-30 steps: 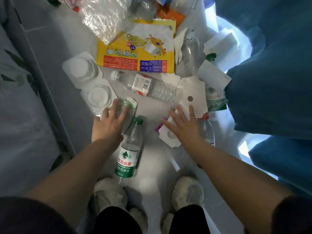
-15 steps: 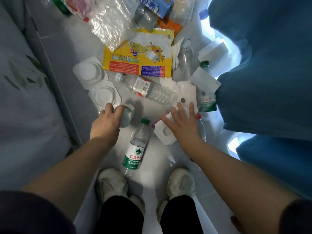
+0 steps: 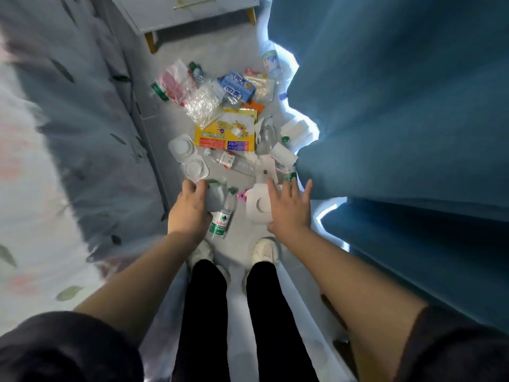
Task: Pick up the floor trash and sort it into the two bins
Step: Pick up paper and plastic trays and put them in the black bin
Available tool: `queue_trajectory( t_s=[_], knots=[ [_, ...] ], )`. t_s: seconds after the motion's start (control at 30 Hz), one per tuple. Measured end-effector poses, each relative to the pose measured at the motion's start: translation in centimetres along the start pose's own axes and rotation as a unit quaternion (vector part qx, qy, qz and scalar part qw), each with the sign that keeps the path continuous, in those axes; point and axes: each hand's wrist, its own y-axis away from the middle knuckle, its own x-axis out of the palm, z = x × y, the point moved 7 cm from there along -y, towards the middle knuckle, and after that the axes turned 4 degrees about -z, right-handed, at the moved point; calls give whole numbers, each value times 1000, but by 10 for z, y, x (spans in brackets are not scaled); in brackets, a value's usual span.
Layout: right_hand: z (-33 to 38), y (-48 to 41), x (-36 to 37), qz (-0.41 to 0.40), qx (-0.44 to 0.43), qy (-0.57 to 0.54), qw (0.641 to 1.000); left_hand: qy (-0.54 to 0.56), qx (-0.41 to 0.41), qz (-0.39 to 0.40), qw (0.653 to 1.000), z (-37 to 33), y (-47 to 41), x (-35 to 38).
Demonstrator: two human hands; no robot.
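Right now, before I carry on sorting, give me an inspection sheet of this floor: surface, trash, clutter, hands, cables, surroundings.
Surface: grey tiled floor, a narrow strip.
Job's things: green-capped clear plastic bottle lying beside the left hand; clear bottle with red-and-white label; yellow printed flat pack; white two-cup plastic tray; white card piece with round cut-out. No bins in view.
Clutter: clear crinkled plastic bag and blue-and-white pack farther back.
Hands: left hand grips a crumpled pale wrapper with green edge; right hand open, fingers spread over the white card piece, contact unclear.
Cables: nothing seen.
Surroundings: blue curtain right, floral bedding left, white cabinet on wooden legs beyond.
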Motion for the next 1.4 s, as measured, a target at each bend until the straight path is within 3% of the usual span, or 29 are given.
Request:
queue_trajectory(
  t_s=[0.27, 0.43, 0.67, 1.03, 1.4],
  knots=[
    [-65, 148, -110, -66, 80, -92, 990, 58, 7, -32, 998, -88, 121, -110],
    [-89, 228, -141, -151, 162, -170, 960, 44, 111, -25, 993, -126, 168, -142],
    [-91, 323, -135, -202, 297, -242, 902, 15, 227, -30, 973, -154, 208, -185],
    [-108, 469, -77, -201, 479, -295, 802, -40, 401, 42, 914, -223, 306, -151],
    [-106, 652, 76, -187, 623, -336, 681, -127, 556, 107, 814, -310, 475, -39]
  ],
)
